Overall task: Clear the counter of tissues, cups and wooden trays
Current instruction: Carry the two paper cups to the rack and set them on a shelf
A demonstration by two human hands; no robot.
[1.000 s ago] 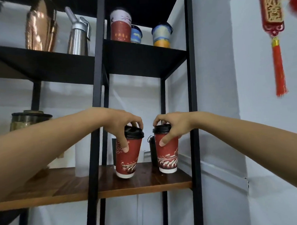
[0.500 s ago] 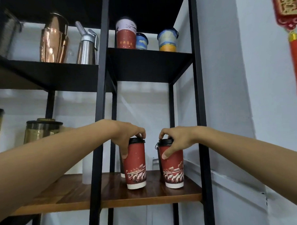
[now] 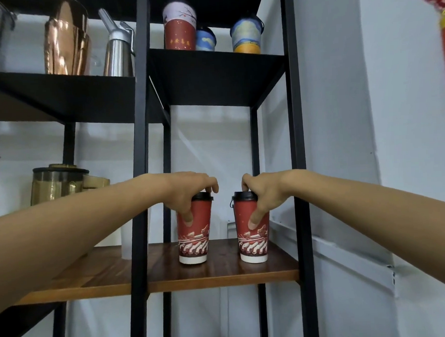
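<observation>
Two cups being set down on the wooden shelf.
The left hand (image 3: 189,192) grips the left cup (image 3: 193,235) and the right hand (image 3: 262,192) grips the right cup (image 3: 252,235), fingers (image 3: 254,219) curled over the lids, both cups standing near the shelf's (image 3: 221,273) front right corner; next, probably let go cleanly.

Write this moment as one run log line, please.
left hand: grips left red cup | right hand: grips right red cup | both cups upright on wooden shelf
</observation>
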